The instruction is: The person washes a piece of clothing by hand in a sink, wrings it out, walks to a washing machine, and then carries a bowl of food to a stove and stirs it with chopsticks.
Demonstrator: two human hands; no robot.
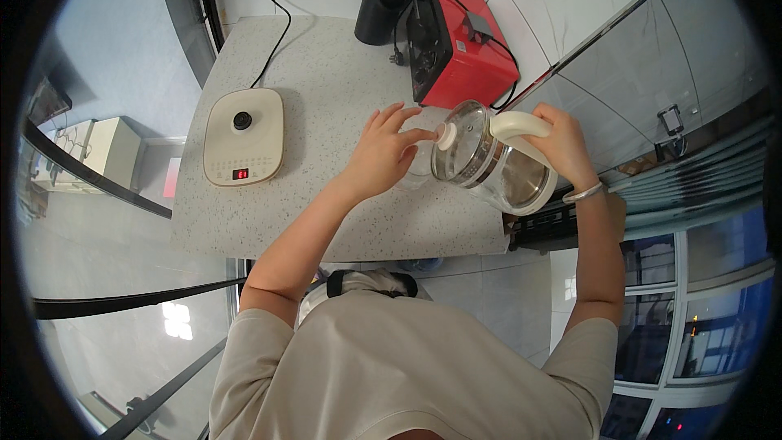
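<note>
My right hand (562, 143) is closed round the cream handle of a glass kettle (493, 175), at the right side of the counter. The kettle is tilted over to the left, its lid end toward my left hand. Fingers spread, my left hand (381, 153) reaches to the lid, and its index finger presses on the cream lid knob (445, 136). Below and partly behind the kettle and left fingers is a clear glass vessel (414, 178); its shape is hard to make out. I cannot tell whether liquid is flowing.
A cream kettle base (244, 143) with a lit red display sits at the left of the speckled counter (326, 73), its black cord running back. At the back stand a black cylindrical flask (387, 0) and a red box-shaped appliance (472, 57). A tiled wall borders the right.
</note>
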